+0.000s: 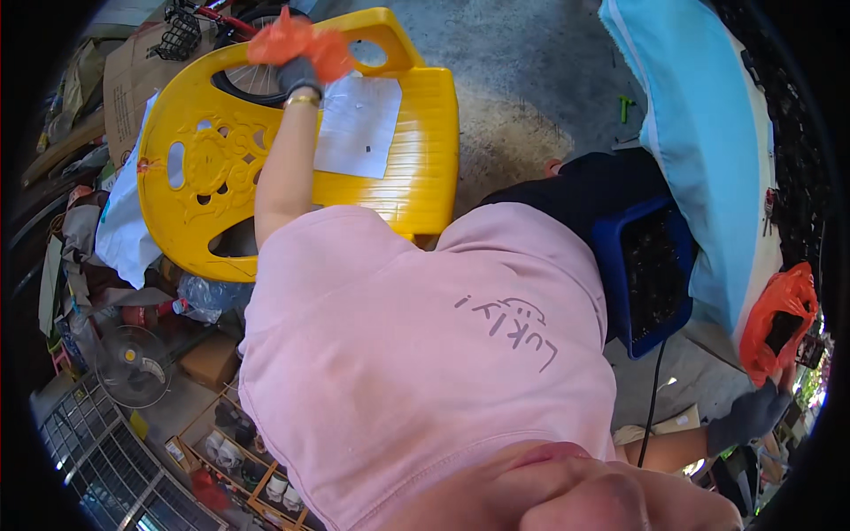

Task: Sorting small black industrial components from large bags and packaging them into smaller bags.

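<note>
Reaching out over a yellow plastic chair (429, 133), my left hand (299, 78) wears a grey glove and is closed on a crumpled orange plastic bag (305, 49). The bag is partly smeared by motion. A white sheet of paper (363, 128) with a few tiny dark pieces lies on the chair seat. Far to the right, my right hand (751, 414), also grey-gloved, has its fingers at the lower end of an orange-red plastic bag (797, 292) that gapes around something dark. A blue bin (617, 288) holding small dark pieces stands beside my leg.
A large light-blue cloth-covered thing (708, 133) stands between the bin and the right-hand bag. A black cable (653, 398) hangs below the bin. On the left are a fan (133, 361), a metal rack (102, 465) and shelves of shoes; a bicycle wheel (257, 80) shows behind the chair.
</note>
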Demonstrator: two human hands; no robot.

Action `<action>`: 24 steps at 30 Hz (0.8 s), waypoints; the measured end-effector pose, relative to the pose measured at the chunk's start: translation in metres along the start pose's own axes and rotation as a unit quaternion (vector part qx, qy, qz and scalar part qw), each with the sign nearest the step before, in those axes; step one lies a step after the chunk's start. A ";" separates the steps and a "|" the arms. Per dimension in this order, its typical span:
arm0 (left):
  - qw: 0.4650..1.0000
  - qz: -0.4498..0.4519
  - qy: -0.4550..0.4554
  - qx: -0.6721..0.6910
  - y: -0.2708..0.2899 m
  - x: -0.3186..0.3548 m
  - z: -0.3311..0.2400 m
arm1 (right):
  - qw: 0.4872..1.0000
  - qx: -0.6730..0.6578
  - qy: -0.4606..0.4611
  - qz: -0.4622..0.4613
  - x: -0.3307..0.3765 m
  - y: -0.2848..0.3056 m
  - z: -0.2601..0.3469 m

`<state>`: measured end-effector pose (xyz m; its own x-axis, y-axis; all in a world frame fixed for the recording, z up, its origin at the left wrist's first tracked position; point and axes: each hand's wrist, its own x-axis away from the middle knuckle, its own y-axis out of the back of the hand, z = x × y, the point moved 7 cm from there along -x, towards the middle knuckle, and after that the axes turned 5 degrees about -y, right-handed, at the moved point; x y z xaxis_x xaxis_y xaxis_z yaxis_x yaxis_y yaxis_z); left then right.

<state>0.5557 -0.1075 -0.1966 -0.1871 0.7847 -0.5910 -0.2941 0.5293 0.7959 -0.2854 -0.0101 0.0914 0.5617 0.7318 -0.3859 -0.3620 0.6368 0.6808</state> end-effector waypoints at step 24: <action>0.842 0.319 0.216 0.377 0.060 0.189 0.008 | 0.915 0.398 -0.049 0.045 -0.009 0.030 -0.086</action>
<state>0.5104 0.0755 -0.2597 -0.4534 0.8825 0.1251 0.6436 0.2271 0.7308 -0.3654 0.0235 0.0614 0.6347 0.7226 -0.2738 0.2243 0.1669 0.9601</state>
